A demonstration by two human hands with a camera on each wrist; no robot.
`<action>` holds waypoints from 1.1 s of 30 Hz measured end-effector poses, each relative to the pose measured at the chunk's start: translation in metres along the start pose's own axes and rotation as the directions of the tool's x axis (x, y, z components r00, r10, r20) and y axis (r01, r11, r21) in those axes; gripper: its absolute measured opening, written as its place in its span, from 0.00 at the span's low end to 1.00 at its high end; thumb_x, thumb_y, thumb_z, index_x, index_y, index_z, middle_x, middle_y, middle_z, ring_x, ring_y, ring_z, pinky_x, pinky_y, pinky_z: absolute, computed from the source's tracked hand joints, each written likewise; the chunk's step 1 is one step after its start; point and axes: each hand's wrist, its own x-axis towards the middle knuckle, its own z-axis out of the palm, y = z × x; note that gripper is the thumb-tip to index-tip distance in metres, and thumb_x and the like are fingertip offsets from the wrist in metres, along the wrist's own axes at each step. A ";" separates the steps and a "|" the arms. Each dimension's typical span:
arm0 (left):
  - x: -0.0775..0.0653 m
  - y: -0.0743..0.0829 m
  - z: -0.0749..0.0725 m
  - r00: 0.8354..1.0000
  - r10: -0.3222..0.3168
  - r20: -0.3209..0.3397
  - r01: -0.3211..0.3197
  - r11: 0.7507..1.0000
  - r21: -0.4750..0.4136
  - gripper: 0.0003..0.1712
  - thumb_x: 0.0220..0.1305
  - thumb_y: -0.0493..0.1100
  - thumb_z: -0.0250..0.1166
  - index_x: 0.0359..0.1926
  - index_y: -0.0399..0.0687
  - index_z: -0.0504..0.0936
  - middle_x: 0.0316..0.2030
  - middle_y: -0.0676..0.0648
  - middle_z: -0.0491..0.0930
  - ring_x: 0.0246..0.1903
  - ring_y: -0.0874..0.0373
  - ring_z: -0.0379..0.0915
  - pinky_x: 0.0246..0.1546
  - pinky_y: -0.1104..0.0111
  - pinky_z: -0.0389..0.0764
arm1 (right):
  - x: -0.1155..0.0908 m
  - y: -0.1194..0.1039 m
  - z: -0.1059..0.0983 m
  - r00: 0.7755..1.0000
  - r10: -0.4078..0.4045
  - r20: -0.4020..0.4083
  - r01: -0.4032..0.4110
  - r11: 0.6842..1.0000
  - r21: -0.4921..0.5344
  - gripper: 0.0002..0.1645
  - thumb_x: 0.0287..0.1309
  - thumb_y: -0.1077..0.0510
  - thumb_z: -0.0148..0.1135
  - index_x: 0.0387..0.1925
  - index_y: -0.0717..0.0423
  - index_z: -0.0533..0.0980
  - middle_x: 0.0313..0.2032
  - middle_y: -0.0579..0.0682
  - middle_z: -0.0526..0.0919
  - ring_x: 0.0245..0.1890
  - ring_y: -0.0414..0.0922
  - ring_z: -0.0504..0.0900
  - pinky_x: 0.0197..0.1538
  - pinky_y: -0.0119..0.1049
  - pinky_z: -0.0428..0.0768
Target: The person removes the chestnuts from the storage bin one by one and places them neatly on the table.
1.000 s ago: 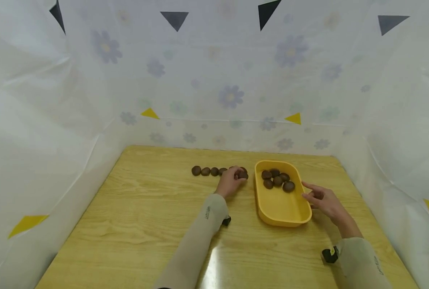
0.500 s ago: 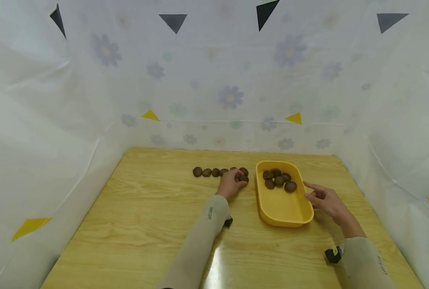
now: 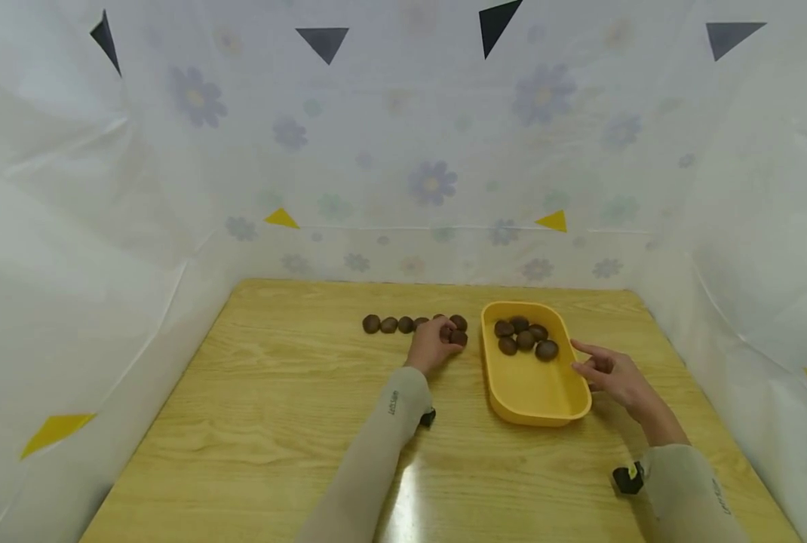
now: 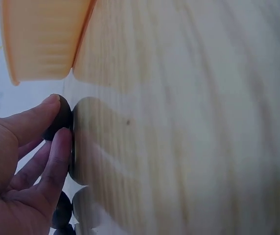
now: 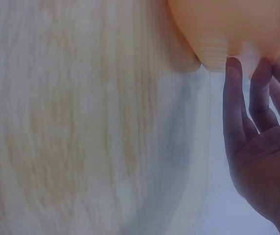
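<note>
While left hand (image 3: pixel 433 347) is pinching brown pebble (image 3: pixel 458 338), right hand (image 3: pixel 617 379), fingers apart, is touching yellow tray (image 3: pixel 538 398) right of that pinch

I can pick out just two bits of print: a short dark word on the cuff of the left sleeve (image 3: pixel 369 456), which reaches in over the table's (image 3: pixel 261 422) near edge, and another on the right sleeve (image 3: pixel 688 494), toward the near right corner. Both are too small to read surely.
</note>
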 end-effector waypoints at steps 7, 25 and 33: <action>-0.001 0.001 -0.008 1.000 0.014 0.011 -0.014 1.000 -0.010 0.23 0.65 0.41 0.75 0.59 0.43 0.82 0.54 0.43 0.83 0.51 0.50 0.80 0.52 0.56 0.83 | 0.002 0.002 0.002 1.000 -0.001 -0.009 0.001 1.000 0.008 0.40 0.76 0.48 0.60 0.79 0.58 0.59 0.40 0.56 0.84 0.39 0.40 0.84 0.44 0.34 0.88; 0.005 0.053 -0.012 0.993 0.107 0.046 -0.102 0.989 -0.106 0.22 0.71 0.46 0.69 0.63 0.48 0.80 0.55 0.42 0.82 0.47 0.55 0.82 0.45 0.65 0.85 | -0.003 -0.001 0.000 1.000 -0.012 0.000 0.012 1.000 0.005 0.41 0.77 0.46 0.58 0.80 0.58 0.57 0.42 0.57 0.84 0.40 0.39 0.85 0.44 0.34 0.88; -0.010 0.094 0.021 0.969 0.141 0.202 -0.110 0.982 -0.156 0.24 0.74 0.50 0.66 0.66 0.51 0.78 0.58 0.43 0.81 0.48 0.60 0.80 0.45 0.70 0.83 | -0.002 -0.002 0.003 1.000 -0.012 0.000 0.012 1.000 0.016 0.39 0.77 0.49 0.58 0.80 0.58 0.58 0.43 0.57 0.85 0.40 0.37 0.86 0.44 0.35 0.88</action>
